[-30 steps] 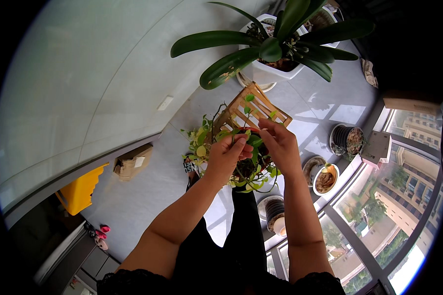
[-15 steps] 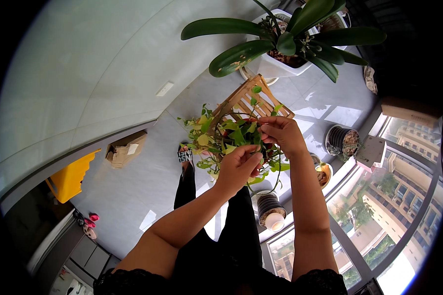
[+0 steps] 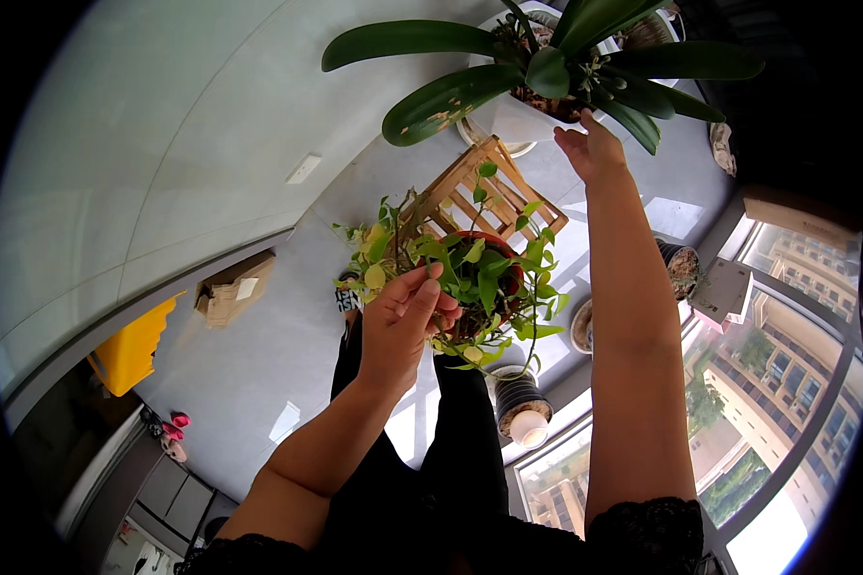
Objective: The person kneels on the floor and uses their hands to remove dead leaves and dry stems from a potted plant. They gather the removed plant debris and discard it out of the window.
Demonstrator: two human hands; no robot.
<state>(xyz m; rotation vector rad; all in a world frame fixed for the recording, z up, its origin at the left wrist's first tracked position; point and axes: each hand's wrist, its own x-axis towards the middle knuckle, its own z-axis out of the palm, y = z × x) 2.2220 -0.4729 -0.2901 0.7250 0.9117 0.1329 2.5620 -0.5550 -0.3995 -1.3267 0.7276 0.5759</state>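
Note:
A leafy trailing plant [image 3: 489, 278] in a red-brown pot [image 3: 470, 239] sits on a slatted wooden stool [image 3: 513, 192] before me. Over its near left side is my left hand [image 3: 403, 321], fingers curled and thumb brought to the forefinger; whatever they pinch is too small to make out. My right hand [image 3: 593, 153] reaches far forward to the rim of a white planter [image 3: 523, 120], its fingers apart and nothing visible in them. Long, broad dark-green leaves [image 3: 451, 101] spread from that planter, which holds brown chunky material.
Dark ribbed pots [image 3: 523, 398] stand on the right by the window, one with a white cup-like thing [image 3: 529, 428] on it. A cardboard box [image 3: 235, 289] and a yellow plastic object [image 3: 139, 345] are at left. The pale wall [image 3: 163, 125] bounds the far left.
My right hand has left the trailing plant and stretched forward to the white planter, its fingers parting. My left hand has shifted left, uncovering more of the pot.

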